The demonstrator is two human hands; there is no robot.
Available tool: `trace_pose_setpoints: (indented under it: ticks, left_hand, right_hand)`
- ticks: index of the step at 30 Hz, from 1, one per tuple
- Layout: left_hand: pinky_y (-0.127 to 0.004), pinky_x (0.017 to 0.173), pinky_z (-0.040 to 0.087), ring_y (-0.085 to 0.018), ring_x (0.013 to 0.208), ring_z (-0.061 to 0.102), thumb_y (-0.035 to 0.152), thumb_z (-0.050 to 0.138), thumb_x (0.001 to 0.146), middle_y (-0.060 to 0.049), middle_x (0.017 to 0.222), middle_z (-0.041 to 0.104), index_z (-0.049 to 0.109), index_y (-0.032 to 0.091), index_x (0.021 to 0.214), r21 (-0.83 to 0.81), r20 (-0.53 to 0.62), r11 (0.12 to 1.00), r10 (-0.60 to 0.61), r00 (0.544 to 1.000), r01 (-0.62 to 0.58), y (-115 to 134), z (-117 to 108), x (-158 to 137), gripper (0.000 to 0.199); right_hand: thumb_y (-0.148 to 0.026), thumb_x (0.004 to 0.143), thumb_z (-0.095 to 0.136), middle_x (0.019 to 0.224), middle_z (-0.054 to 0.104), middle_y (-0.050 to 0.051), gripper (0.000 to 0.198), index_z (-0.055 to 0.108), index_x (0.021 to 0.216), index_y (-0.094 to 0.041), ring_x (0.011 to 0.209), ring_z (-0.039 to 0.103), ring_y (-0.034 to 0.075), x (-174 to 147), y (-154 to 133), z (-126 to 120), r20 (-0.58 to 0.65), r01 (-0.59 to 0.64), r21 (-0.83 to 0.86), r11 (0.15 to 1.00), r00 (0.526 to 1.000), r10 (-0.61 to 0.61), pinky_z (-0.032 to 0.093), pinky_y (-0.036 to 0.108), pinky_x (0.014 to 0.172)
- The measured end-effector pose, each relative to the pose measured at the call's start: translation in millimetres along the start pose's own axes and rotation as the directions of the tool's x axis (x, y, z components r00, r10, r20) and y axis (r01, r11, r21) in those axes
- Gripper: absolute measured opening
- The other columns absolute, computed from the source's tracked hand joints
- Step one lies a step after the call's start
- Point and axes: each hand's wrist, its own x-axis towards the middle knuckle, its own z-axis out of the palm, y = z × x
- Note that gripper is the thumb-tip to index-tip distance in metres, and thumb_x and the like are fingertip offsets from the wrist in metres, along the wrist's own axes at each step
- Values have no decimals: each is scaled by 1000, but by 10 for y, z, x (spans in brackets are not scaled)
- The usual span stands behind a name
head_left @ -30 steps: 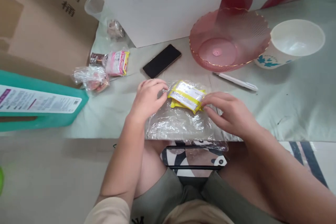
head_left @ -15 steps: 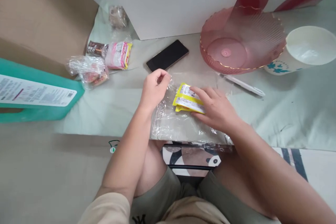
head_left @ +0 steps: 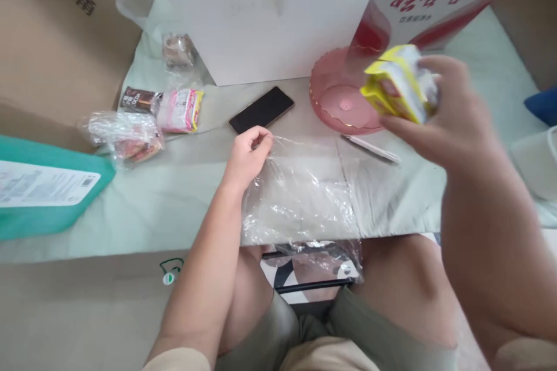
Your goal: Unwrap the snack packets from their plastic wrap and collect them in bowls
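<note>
My left hand (head_left: 248, 156) pinches the upper left corner of a clear plastic bag (head_left: 300, 197), which lies flat on the cloth and hangs over the table's front edge. In the air at the right, my right hand (head_left: 456, 110) is closed around yellow and white snack packets (head_left: 398, 84); how many is hard to tell. Behind them stands a pink ribbed bowl (head_left: 335, 93) with a wavy gold rim, its right side hidden by the packets and hand. A white pen-like tool (head_left: 372, 148) lies in front of the bowl. Just beyond my left hand rests a black phone (head_left: 263, 109).
Wrapped snacks (head_left: 180, 110) and a crumpled clear wrapper (head_left: 122, 133) lie at the left, beside a teal container (head_left: 52, 214). Cardboard (head_left: 56, 64) and a white box (head_left: 278, 23) stand behind. A white tub (head_left: 537, 162) is at the right edge.
My right hand has lifted the yellow packets off the plastic bag and carried them up and right, near the bowl. My left hand keeps its pinch on the bag. The view has shifted right.
</note>
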Motion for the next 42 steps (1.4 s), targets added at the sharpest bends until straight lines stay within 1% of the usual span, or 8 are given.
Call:
trace_pose_setpoints:
  ticks: [6, 9, 14, 19, 25, 31, 36, 42]
  left_hand:
    - [-22, 42, 37, -9, 41, 45, 32, 63, 83, 4, 53, 57, 64, 20, 76, -31, 142, 995, -87, 986, 92, 71, 21, -37, 14]
    - [-22, 45, 40, -10, 44, 52, 29, 64, 81, 3, 51, 58, 64, 19, 74, -35, 135, 998, -55, 989, 61, 76, 11, -25, 12]
    - [-21, 52, 43, -10, 53, 58, 29, 64, 84, 1, 58, 64, 64, 18, 75, -50, 121, 998, 39, 992, -34, 49, 23, 6, 14]
    - [-22, 55, 43, -9, 55, 55, 26, 64, 84, 1, 64, 63, 64, 18, 76, -34, 99, 993, 115, 988, -112, 14, -4, 16, 12]
    - [-22, 52, 38, -8, 54, 49, 34, 77, 75, 4, 61, 56, 69, 18, 82, -85, -28, 994, 60, 998, -62, -76, -121, -16, 19]
    - [-26, 69, 54, -17, 81, 68, 37, 90, 59, -6, 90, 74, 71, 17, 90, -221, 247, 960, -119, 962, 175, -53, -20, -130, 42]
    - [-22, 62, 54, -12, 68, 67, 41, 89, 64, 1, 73, 70, 63, 20, 80, -460, 10, 885, -76, 997, 72, -20, -6, -89, 37]
    - [-16, 39, 36, -6, 50, 55, 43, 92, 63, 2, 68, 68, 64, 20, 77, -405, -145, 913, -3, 989, -57, -107, -13, 22, 38]
  right_hand:
    - [-44, 63, 91, 131, 65, 15, 77, 62, 133, -28, 125, 53, 48, 603, -65, 201, 208, -75, -91, 993, 974, 93, 38, 73, 105]
    - [-48, 86, 72, 135, 63, 10, 47, 63, 128, -30, 132, 52, 39, 215, -140, 80, 89, 46, 186, 981, 994, -63, 38, 63, 113]
    - [-52, 75, 80, 144, 60, 10, 78, 52, 143, -27, 131, 57, 37, -646, -179, 141, 333, 104, 448, 888, 903, -273, 49, 54, 105]
    - [-31, 82, 66, 87, 75, 5, 9, 69, 86, -23, 79, 71, 23, -870, -28, 555, 271, -162, 440, 883, 962, 41, 55, 38, 75]
    - [-31, 82, 67, 70, 61, -4, 14, 54, 84, -25, 60, 66, 16, -752, 35, 658, 17, -304, 759, 576, 893, 450, 50, 29, 57]
    - [-34, 86, 68, 72, 60, -4, 16, 52, 88, -29, 64, 68, 17, -721, -84, 658, -175, -89, 824, 560, 900, 400, 52, 32, 59]
    - [-45, 74, 81, 96, 73, 1, 49, 57, 114, -32, 97, 73, 27, -773, 25, 667, 5, -115, 882, 458, 972, 235, 59, 43, 81]
    - [-35, 82, 72, 74, 70, -2, 13, 65, 83, -24, 62, 68, 16, -759, 19, 733, 155, -355, 760, 544, 912, 379, 54, 28, 57]
